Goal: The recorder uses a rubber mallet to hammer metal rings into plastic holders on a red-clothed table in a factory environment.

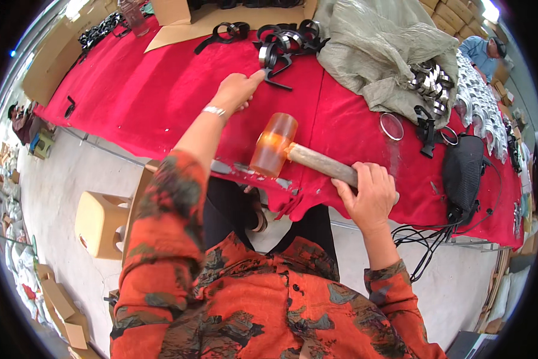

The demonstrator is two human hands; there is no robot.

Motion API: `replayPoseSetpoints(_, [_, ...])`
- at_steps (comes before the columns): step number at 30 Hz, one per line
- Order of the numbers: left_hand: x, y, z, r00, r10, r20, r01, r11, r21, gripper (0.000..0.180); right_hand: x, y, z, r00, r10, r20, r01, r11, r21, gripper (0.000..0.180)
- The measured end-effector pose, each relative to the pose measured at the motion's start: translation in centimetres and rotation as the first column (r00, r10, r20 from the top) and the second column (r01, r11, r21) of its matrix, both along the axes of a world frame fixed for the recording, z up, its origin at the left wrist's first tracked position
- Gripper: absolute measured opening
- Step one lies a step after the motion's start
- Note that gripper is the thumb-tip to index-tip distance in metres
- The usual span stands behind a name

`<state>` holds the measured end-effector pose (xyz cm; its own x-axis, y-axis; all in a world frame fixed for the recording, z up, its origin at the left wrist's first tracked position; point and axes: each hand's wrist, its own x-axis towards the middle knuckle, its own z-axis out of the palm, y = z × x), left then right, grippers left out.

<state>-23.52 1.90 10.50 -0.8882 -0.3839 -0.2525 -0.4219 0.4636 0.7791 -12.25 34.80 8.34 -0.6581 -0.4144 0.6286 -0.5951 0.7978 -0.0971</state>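
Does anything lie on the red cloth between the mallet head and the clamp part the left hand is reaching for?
Nothing visible. Between the mallet in the right hand and the black clamp at the left hand, only bare red cloth shows.

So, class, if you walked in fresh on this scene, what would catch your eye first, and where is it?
First the bright red table cover filling the upper middle. Over its near edge the right hand grips a wooden-handled mallet with an orange translucent head. Farther up, the left hand reaches to a black and silver clamp part beside a pile of similar pieces.
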Motion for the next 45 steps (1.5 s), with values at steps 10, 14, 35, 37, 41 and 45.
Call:
replayPoseSetpoints(10, [-1.3,-1.0,0.3,0.954,-0.168,-0.249,-0.067,0.69,-0.72,0.026,0.1,-0.1,0.1,0.999,-0.006,0.036,0.007,1.0,-0.013,0.039])
replayPoseSetpoints(14, [6.5,-2.9,1.6,0.947,-0.219,-0.235,-0.07,0.573,-0.817,0.013,0.0,0.0,-0.1,1.0,0.014,0.011,-0.014,1.0,-0.008,0.04])
replayPoseSetpoints(35, [23.4,-0.2,-4.8,0.822,0.354,-0.447,-0.027,0.807,0.59,0.021,2.2,-8.1,1.9,-0.103,0.627,0.773,0.305,0.759,-0.575,0.041])
replayPoseSetpoints(37, [23.7,-0.7,-5.7,0.839,0.325,-0.437,-0.005,0.807,0.59,0.021,0.9,-9.1,2.1,-0.036,0.642,0.765,0.329,0.731,-0.598,0.041])
replayPoseSetpoints(41, [23.4,-1.5,-7.2,0.899,0.174,-0.401,0.086,0.829,0.553,0.019,0.9,-9.5,4.0,0.164,0.531,0.831,0.329,0.765,-0.554,0.035])
replayPoseSetpoints(45, [23.6,-2.6,-10.2,0.864,0.184,-0.468,0.146,0.799,0.584,0.022,4.5,-8.8,7.3,0.329,0.544,0.772,0.167,0.771,-0.614,0.029])
